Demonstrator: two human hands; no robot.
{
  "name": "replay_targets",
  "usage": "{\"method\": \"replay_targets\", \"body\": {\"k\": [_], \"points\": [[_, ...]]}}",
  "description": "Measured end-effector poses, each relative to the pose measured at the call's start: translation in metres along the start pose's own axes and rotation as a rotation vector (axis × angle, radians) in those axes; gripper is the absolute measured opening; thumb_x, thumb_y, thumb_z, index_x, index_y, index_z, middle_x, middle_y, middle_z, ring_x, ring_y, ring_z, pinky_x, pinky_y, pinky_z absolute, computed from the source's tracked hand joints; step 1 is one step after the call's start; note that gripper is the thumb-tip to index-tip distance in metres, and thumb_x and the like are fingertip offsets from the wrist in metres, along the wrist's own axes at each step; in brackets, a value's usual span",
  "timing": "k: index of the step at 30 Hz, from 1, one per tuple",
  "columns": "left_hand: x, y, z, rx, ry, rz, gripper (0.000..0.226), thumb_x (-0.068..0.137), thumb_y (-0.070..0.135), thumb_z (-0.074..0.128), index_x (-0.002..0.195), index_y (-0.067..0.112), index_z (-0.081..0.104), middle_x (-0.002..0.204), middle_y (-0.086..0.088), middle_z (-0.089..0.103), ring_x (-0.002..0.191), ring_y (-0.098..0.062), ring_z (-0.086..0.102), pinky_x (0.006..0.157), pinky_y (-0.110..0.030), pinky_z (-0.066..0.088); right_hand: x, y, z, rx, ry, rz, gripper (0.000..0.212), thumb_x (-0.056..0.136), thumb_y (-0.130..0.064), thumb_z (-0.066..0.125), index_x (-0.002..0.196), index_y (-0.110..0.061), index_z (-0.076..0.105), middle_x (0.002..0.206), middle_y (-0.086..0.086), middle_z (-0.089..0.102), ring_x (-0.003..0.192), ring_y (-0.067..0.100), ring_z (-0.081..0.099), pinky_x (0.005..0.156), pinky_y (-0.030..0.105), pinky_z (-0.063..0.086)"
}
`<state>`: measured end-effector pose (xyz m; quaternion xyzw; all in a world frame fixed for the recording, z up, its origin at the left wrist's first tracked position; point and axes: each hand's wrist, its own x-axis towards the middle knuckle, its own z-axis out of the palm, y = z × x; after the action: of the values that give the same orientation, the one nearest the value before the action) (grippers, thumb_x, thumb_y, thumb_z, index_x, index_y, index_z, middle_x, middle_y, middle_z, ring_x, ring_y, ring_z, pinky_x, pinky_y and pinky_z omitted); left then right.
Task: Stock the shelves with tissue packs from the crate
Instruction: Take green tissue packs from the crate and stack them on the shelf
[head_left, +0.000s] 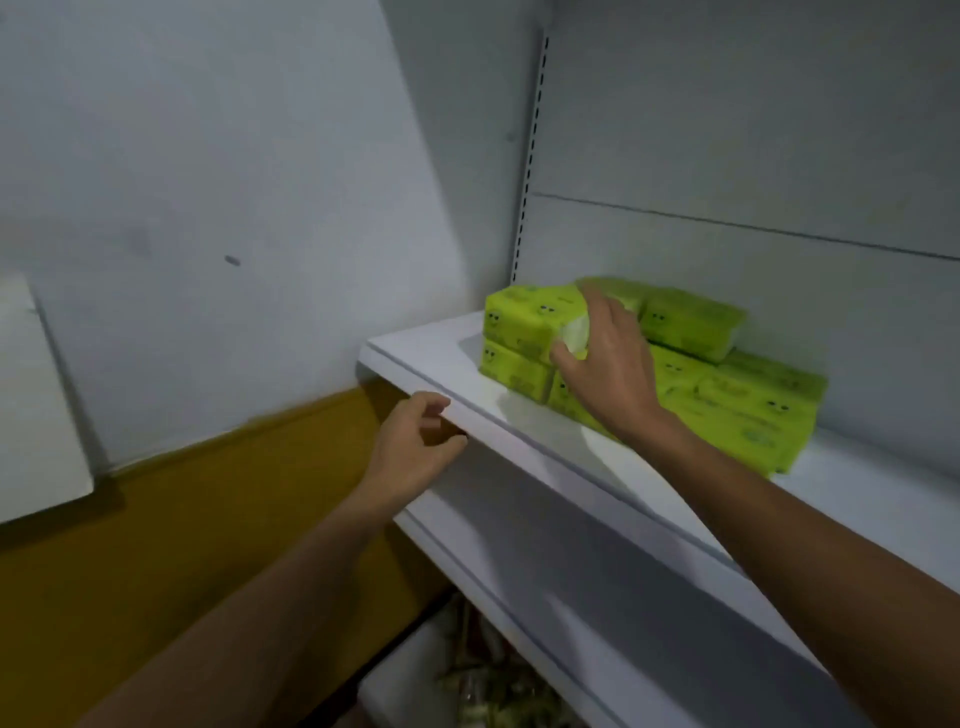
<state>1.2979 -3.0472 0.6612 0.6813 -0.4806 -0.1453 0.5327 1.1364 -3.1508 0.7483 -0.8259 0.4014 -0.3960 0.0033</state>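
At the far left, a white panel (36, 395) is seen leaning on the grey wall (208, 156), whose lower band is yellow. The left hand (415, 441) is held at the front edge of the shelf (519, 431), near its left corner, with the fingers loosely curled and the thumb just below the edge. Whether the edge is actually gripped cannot be told. This hand is kept apart from the tissue, which lies farther back and to the right.

The packs (753, 410), bright green with small printed faces, are stacked in two layers on the shelf against the back wall. At the left end of the stack, the top pack (524, 317) is laid on a lower one. Its right end is clasped by the right hand (608, 358): the fingers are spread over the top, and the thumb is pressed against the near side. The right forearm is stretched across the shelf from the near right, over the lower layer.

Behind the stack, a slotted strip (532, 156) is fixed upright. Below, a second shelf (571, 597) is visible, and blurred goods (493, 691) are seen beneath it.
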Motion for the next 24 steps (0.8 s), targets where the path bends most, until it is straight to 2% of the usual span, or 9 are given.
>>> {"method": "replay_targets", "body": {"k": [2, 5, 11, 14, 17, 21, 24], "points": [[-0.027, -0.024, -0.015, 0.012, -0.011, -0.050, 0.038, 0.081, 0.014, 0.068, 0.116, 0.014, 0.054, 0.117, 0.000, 0.052, 0.105, -0.012, 0.053, 0.085, -0.028, 0.045, -0.027, -0.026, 0.024, 0.052, -0.036, -0.042, 0.064, 0.084, -0.019, 0.060, 0.141, -0.004, 0.035, 0.139, 0.019, 0.044, 0.125, 0.036, 0.041, 0.100, 0.044, 0.034], [-0.075, -0.077, -0.036, 0.057, -0.028, -0.163, 0.036, 0.083, 0.016, 0.067, 0.115, 0.015, 0.052, 0.117, -0.001, 0.049, 0.106, -0.012, 0.051, 0.079, -0.028, 0.044, -0.075, -0.057, 0.071, 0.135, -0.145, -0.069, 0.061, 0.085, -0.018, 0.057, 0.141, -0.003, 0.036, 0.139, 0.019, 0.044, 0.127, 0.035, 0.041, 0.101, 0.044, 0.034], [-0.179, -0.195, -0.072, 0.160, -0.029, -0.479, 0.040, 0.086, 0.019, 0.065, 0.123, 0.013, 0.051, 0.126, -0.003, 0.049, 0.108, -0.011, 0.048, 0.084, -0.024, 0.039, -0.193, -0.091, 0.190, 0.254, -0.553, 0.007, 0.060, 0.092, -0.024, 0.054, 0.145, -0.011, 0.029, 0.145, 0.010, 0.038, 0.132, 0.027, 0.035, 0.105, 0.040, 0.031], [-0.231, -0.252, -0.079, 0.163, 0.001, -0.654, 0.038, 0.087, 0.020, 0.064, 0.122, 0.014, 0.050, 0.126, -0.004, 0.049, 0.114, -0.017, 0.050, 0.088, -0.031, 0.044, -0.263, -0.095, 0.251, 0.287, -0.751, 0.113, 0.059, 0.093, -0.026, 0.054, 0.145, -0.011, 0.030, 0.144, 0.011, 0.040, 0.132, 0.028, 0.036, 0.102, 0.036, 0.033], [-0.280, -0.305, -0.074, 0.182, -0.004, -0.774, 0.039, 0.087, 0.019, 0.063, 0.124, 0.013, 0.049, 0.128, -0.005, 0.047, 0.115, -0.019, 0.050, 0.089, -0.031, 0.043, -0.337, -0.091, 0.305, 0.316, -0.932, 0.175, 0.059, 0.094, -0.026, 0.055, 0.145, -0.009, 0.030, 0.143, 0.013, 0.040, 0.128, 0.030, 0.040, 0.100, 0.044, 0.039], [-0.336, -0.373, -0.053, 0.193, -0.013, -0.907, 0.044, 0.086, 0.017, 0.065, 0.126, 0.011, 0.049, 0.128, -0.007, 0.049, 0.112, -0.020, 0.051, 0.080, -0.025, 0.038, -0.433, -0.076, 0.365, 0.314, -1.148, 0.189, 0.063, 0.093, -0.027, 0.058, 0.146, -0.009, 0.029, 0.148, 0.014, 0.036, 0.134, 0.032, 0.035, 0.104, 0.048, 0.035], [-0.377, -0.420, -0.035, 0.153, 0.000, -1.032, 0.045, 0.084, 0.015, 0.067, 0.125, 0.008, 0.050, 0.129, -0.011, 0.050, 0.113, -0.025, 0.053, 0.084, -0.031, 0.043, -0.489, -0.070, 0.404, 0.269, -1.259, 0.143, 0.061, 0.092, -0.023, 0.059, 0.144, -0.007, 0.032, 0.143, 0.018, 0.040, 0.131, 0.034, 0.037, 0.102, 0.048, 0.034]]}}
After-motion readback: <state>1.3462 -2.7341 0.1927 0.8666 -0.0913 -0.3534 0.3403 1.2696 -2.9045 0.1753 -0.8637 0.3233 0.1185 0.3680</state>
